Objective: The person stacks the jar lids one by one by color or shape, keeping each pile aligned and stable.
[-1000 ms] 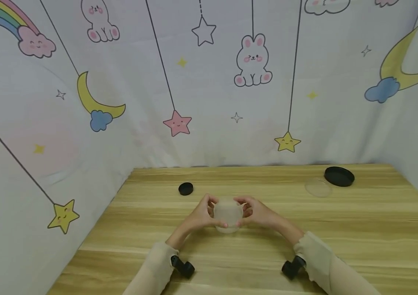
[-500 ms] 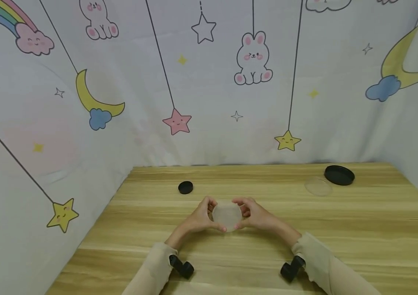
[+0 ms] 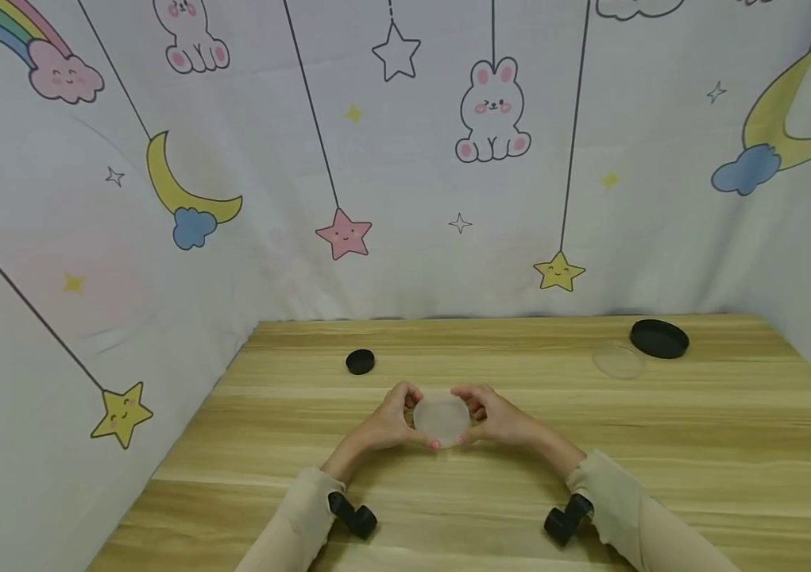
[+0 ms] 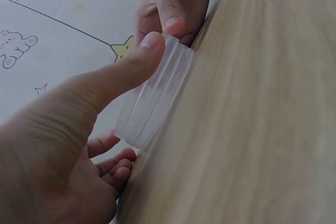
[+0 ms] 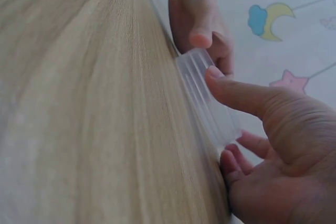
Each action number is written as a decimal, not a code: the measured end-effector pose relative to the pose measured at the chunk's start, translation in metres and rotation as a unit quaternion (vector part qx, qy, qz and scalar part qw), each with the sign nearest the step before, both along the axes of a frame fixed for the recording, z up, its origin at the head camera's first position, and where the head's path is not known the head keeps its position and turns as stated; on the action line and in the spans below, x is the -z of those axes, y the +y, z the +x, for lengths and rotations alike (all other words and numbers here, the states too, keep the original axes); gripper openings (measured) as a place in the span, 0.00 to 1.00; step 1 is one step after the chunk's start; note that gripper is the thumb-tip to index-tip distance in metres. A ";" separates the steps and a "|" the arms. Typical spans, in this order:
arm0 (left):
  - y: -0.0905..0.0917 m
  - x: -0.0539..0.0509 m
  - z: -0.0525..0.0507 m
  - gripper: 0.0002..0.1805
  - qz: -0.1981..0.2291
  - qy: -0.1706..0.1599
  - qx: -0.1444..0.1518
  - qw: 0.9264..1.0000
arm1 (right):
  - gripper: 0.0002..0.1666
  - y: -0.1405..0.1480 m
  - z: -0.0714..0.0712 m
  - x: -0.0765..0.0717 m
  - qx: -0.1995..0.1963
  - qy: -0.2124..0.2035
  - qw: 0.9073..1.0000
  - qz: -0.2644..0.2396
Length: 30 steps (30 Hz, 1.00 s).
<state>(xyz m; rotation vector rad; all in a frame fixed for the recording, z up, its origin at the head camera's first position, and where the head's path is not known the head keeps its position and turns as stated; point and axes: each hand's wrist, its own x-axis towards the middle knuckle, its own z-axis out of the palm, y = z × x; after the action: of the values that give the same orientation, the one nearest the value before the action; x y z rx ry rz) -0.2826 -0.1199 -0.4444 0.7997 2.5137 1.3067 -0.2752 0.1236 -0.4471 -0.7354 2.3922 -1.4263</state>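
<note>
Both hands grip the dish. The left hand (image 3: 392, 423) holds the dish (image 3: 442, 419) at its left edge and the right hand (image 3: 496, 416) at its right edge. The dish is round and translucent, with a ridged side wall visible in both wrist views, and sits between the hands just above or on the desk (image 3: 441, 508); contact with the surface cannot be determined.

Each thumb bears on the near side of the rim, with the fingers curled about the far side. The thumb tips stand near each other, a short section of near edge showing between them. A wider section of far edge is exposed between the fingers.

Beyond the left hand, slightly to its left, the cap (image 3: 360, 361) rests near the far edge of the desk. Beyond the right hand and well to its right lies the disc (image 3: 618, 360), which is clear; the lid (image 3: 658, 339) lies just beside it, farther out. Both black pieces show raised rims.

Desk surface extends toward the person between the forearms and outward past each hand. The far edge meets the printed cloth (image 3: 405, 175), well apart from the fingers.
</note>
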 end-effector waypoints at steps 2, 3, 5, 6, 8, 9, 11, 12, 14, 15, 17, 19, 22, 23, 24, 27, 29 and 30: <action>0.000 0.001 0.000 0.39 0.000 0.002 0.001 1.000 | 0.46 -0.001 0.000 0.000 0.001 -0.002 1.000 0.001; 0.000 0.001 0.000 0.39 -0.001 0.003 0.002 1.000 | 0.47 -0.001 0.000 0.000 0.001 -0.003 1.000 0.000; 0.000 0.001 0.000 0.40 -0.001 0.004 0.002 1.000 | 0.47 -0.001 0.001 0.000 0.001 -0.007 1.000 -0.003; 0.000 0.001 0.000 0.40 0.000 0.001 0.000 1.000 | 0.47 -0.002 0.001 0.000 0.001 -0.008 1.000 -0.005; 0.000 0.000 0.000 0.40 0.001 -0.001 -0.004 1.000 | 0.48 -0.003 0.001 0.000 -0.003 -0.009 1.000 -0.007; -0.001 0.001 -0.001 0.41 0.002 -0.001 -0.005 1.000 | 0.49 -0.003 0.001 0.000 -0.004 -0.012 1.000 -0.010; 0.000 0.001 -0.001 0.41 0.003 -0.003 -0.008 1.000 | 0.50 -0.003 0.001 0.000 -0.007 -0.017 1.000 -0.015; 0.000 0.001 -0.001 0.42 0.002 -0.001 -0.008 1.000 | 0.51 -0.003 0.001 0.000 -0.009 -0.019 1.000 -0.018; -0.001 0.001 -0.002 0.42 0.003 0.001 -0.006 1.000 | 0.52 -0.003 0.001 0.000 -0.011 -0.026 0.999 -0.025; -0.001 0.001 -0.002 0.42 0.004 0.002 -0.005 1.000 | 0.52 -0.003 0.001 0.000 -0.011 -0.027 0.999 -0.025; 0.000 0.001 -0.002 0.42 0.004 0.002 -0.002 1.000 | 0.52 -0.002 0.001 -0.001 -0.010 -0.029 0.999 -0.024; 0.000 0.001 -0.002 0.43 0.005 0.000 -0.001 1.000 | 0.52 -0.002 0.001 -0.001 -0.005 -0.031 0.999 -0.023; 0.001 0.001 -0.002 0.44 0.005 -0.004 0.001 1.000 | 0.51 -0.001 0.002 -0.001 0.008 -0.033 0.999 -0.018; 0.001 0.001 -0.002 0.45 0.008 -0.007 0.001 1.000 | 0.50 -0.001 0.003 -0.001 0.015 -0.038 0.999 -0.019; 0.001 0.001 -0.002 0.47 0.013 -0.009 0.000 1.000 | 0.50 -0.001 0.003 -0.001 0.021 -0.042 0.999 -0.020; 0.001 0.001 -0.002 0.52 0.030 -0.019 -0.006 0.999 | 0.49 -0.001 0.003 -0.002 0.037 -0.059 0.997 -0.030; 0.001 0.000 -0.001 0.55 0.039 -0.029 -0.013 0.999 | 0.49 -0.002 0.003 -0.003 0.041 -0.065 0.996 -0.034; 0.002 0.000 -0.001 0.56 0.042 -0.033 -0.015 0.998 | 0.50 -0.002 0.003 -0.003 0.039 -0.065 0.996 -0.036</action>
<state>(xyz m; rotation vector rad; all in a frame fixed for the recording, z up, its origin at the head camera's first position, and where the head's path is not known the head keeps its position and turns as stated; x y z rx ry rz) -0.2839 -0.1182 -0.4440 0.7249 2.4428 1.4319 -0.2724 0.1220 -0.4438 -0.5520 2.3042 -1.5496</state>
